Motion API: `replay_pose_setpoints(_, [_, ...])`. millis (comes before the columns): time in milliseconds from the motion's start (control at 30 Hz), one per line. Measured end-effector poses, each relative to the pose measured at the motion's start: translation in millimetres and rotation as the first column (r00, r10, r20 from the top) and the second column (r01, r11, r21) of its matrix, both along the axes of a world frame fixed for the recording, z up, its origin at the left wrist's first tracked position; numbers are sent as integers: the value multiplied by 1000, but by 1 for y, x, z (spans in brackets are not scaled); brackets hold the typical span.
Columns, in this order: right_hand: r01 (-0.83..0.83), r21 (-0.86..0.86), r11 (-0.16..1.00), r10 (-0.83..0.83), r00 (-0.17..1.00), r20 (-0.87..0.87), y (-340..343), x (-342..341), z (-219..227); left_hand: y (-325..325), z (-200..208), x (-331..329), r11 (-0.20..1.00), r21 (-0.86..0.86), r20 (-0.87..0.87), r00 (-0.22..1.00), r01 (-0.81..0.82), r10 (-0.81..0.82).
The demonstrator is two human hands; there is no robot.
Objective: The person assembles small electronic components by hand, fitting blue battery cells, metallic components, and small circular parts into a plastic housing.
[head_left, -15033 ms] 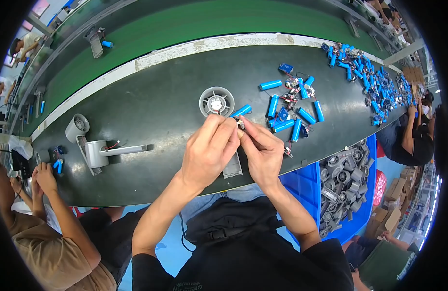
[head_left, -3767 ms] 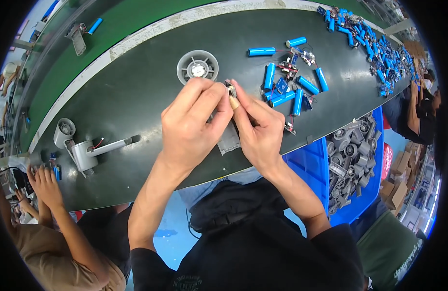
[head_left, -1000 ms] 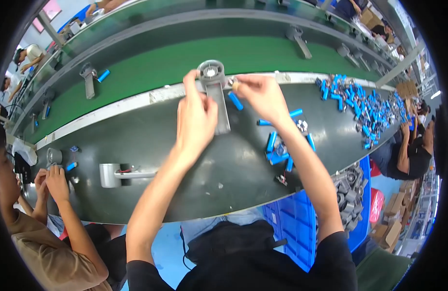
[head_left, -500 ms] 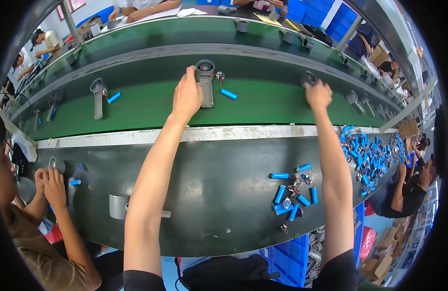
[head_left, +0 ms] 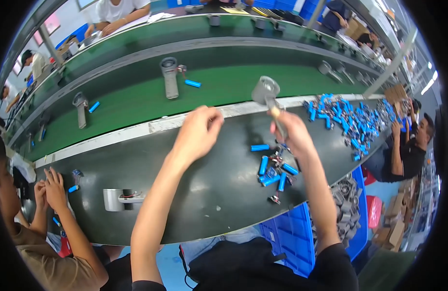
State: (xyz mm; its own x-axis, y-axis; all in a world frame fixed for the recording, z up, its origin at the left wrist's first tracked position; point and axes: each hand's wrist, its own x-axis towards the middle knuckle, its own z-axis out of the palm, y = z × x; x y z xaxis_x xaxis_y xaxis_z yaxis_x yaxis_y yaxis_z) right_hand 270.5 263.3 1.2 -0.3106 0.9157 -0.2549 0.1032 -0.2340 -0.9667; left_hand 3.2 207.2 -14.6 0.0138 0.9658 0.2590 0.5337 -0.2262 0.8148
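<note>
My right hand (head_left: 295,133) is closed around the handle of a grey handheld fan housing (head_left: 266,89), lifted above the workbench with its round head up and tilted left. My left hand (head_left: 199,130) hovers over the bench near the pale rail, holding nothing, its fingers loosely bent and the thumb apart. Beneath my right hand lies a small heap of blue battery cells (head_left: 271,180) with wired circuit boards. Another grey fan housing (head_left: 114,200) lies on the bench left of my left forearm, with thin wires along its handle.
Beyond the pale rail (head_left: 161,125), a green conveyor belt (head_left: 219,80) carries a housing (head_left: 171,80) with a wired blue cell. A large battery pile (head_left: 350,121) covers the right of the bench. Below it stands a blue crate (head_left: 294,235) beside grey parts. A co-worker's hands (head_left: 51,191) are at left.
My left hand has let go of the housing on the belt and drawn back over the bench. My right hand has lifted a housing off the belt toward me. The view has shifted.
</note>
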Motion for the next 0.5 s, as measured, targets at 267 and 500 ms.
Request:
replay_pose_setpoints(267, [135,-4,991,-135,991,5,-200,46,-6,-10,-48,86,953,64,-238,932,297,-274])
replay_pose_setpoints(500, [80,-39,996,-78,995,66,-227,15,-35,-26,-32,56,947,315,-289,957,62,33])
